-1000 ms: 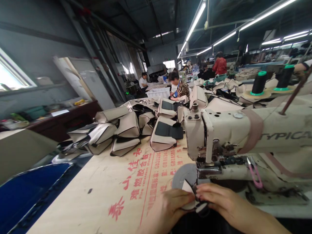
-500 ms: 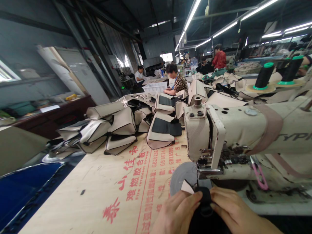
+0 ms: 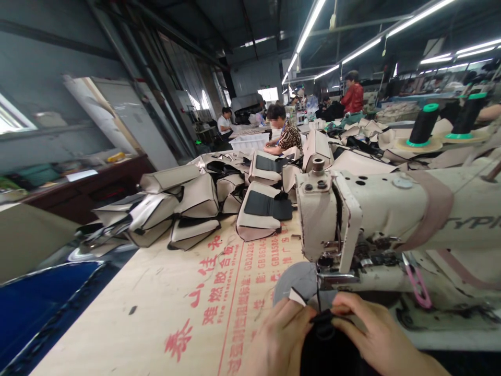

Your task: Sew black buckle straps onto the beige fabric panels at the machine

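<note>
At the bottom of the view my left hand [image 3: 279, 339] and my right hand [image 3: 370, 337] both pinch a black fabric piece [image 3: 326, 344] between them. Its front edge sits just under the needle head of a cream sewing machine [image 3: 391, 214]. A small white-backed corner [image 3: 297, 296] of material pokes out beside my left fingers. Both hands have their fingers pressed onto the fabric, knuckles up.
The table top is a wood board [image 3: 168, 313] printed with red characters. Several beige and black sewn covers [image 3: 195, 203] are piled at its far end. Black thread cones [image 3: 425, 125] stand behind the machine. Other people [image 3: 285, 136] work at tables farther back. Blue material [image 3: 39, 308] lies at left.
My hands have pushed the black fabric slightly forward toward the needle. More of the black piece now shows between them, and the white corner is smaller.
</note>
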Demonstrator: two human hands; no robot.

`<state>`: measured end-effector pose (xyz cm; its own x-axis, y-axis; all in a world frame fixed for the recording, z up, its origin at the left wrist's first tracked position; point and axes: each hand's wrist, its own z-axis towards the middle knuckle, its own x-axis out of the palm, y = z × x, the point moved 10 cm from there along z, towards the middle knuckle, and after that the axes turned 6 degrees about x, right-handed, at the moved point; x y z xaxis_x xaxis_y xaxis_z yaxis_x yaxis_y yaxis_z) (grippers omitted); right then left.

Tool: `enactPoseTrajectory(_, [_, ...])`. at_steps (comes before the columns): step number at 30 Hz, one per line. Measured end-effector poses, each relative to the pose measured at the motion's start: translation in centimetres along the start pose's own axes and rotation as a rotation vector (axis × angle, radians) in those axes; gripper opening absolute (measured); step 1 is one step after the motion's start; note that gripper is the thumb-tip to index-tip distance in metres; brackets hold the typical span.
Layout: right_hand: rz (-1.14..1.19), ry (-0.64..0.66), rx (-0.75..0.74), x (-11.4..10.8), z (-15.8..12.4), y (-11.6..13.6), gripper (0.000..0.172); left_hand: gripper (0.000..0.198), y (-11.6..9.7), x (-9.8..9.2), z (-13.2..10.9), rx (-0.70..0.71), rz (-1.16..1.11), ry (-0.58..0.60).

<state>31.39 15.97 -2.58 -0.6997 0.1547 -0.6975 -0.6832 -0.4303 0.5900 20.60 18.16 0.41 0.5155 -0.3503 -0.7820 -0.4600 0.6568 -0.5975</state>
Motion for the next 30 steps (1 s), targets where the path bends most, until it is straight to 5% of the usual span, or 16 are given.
enactPoseTrajectory(4, [-0.256, -0.022, -0.244, -0.2, 0.0, 2.8, 0.041, 0.029, 0.7, -0.2, 0.0, -0.042, -0.071, -0.04])
enactPoseTrajectory(9, [-0.32, -0.097, -0.338, -0.9, 0.3, 3.5, 0.035, 0.027, 1.6, 0.0, 0.5, -0.107, -0.157, -0.065])
enactPoseTrajectory(18, [-0.002, 0.04, -0.146, 0.3, 1.3, 1.1, 0.029, 0.035, 3.3, -0.2, -1.9, -0.229, -0.294, 0.062])
enactPoseTrajectory(21, [0.041, 0.063, -0.087, 0.5, 1.7, 0.5, 0.031, 0.035, 4.4, 0.1, -2.1, -0.303, -0.346, -0.026])
enactPoseTrajectory(26, [0.244, 0.024, 0.203, 1.0, 1.5, -2.2, 0.032, 0.037, 4.8, -1.5, 0.6, -0.354, -0.076, -0.24])
enactPoseTrajectory(30, [0.599, -0.07, 0.498, 3.9, 0.1, -4.8, 0.037, 0.031, 5.3, -1.0, 4.4, -0.304, 0.13, -0.064])
